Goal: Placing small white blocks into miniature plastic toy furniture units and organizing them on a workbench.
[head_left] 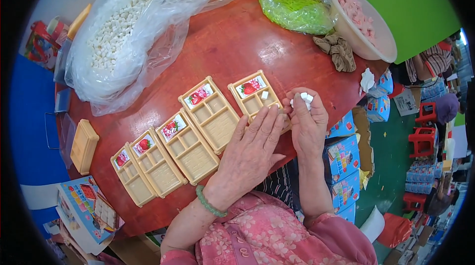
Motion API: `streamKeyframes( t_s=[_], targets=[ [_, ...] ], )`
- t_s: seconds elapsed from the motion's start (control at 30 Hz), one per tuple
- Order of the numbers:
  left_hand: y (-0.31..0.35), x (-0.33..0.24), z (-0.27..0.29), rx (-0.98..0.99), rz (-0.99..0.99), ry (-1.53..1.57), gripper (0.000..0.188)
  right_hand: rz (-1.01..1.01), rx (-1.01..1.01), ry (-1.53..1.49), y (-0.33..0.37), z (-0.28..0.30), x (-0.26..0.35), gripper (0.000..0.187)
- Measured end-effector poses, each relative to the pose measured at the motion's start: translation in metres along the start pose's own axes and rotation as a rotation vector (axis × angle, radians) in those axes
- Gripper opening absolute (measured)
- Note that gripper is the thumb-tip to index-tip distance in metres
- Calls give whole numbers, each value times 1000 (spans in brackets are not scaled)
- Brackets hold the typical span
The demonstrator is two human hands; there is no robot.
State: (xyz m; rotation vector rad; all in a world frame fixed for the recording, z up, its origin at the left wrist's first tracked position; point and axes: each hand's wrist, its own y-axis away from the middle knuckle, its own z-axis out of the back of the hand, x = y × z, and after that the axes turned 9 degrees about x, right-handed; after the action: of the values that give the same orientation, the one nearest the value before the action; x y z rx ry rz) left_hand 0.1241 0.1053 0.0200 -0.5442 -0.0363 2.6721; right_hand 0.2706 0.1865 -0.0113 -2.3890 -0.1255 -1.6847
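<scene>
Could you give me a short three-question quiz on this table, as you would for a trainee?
1. True or false: five tan trays lie in a row on the red table.
2. What does the right hand hold in its fingers? A) small white pieces B) a green bracelet C) a brown cloth
3. Fill in: the left hand rests flat on the rightmost ____.

Key:
1. True; each has a strawberry picture in one compartment.
2. A; a loose white piece also lies in the rightmost tray.
3. Tray.
</scene>
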Motion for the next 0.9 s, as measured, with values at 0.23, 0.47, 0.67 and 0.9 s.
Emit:
streamKeyframes(
  t_s=[0.23,0.47,0.67,0.9],
  targets=[
    [-1,3,-12,91,34,-15,84,-12,10,-32,2,0,-3,16],
    [0,1,-3,14,-13,-107,85,-23,-20,-120,3,4,-5,15],
    [0,2,-20,10,-24,-26,84,15,-38,-192,4,-7,14,13],
    [14,-3,-13,-40,-47,-89,72,-236,308,15,-18,-34,43,16]
  ],
)
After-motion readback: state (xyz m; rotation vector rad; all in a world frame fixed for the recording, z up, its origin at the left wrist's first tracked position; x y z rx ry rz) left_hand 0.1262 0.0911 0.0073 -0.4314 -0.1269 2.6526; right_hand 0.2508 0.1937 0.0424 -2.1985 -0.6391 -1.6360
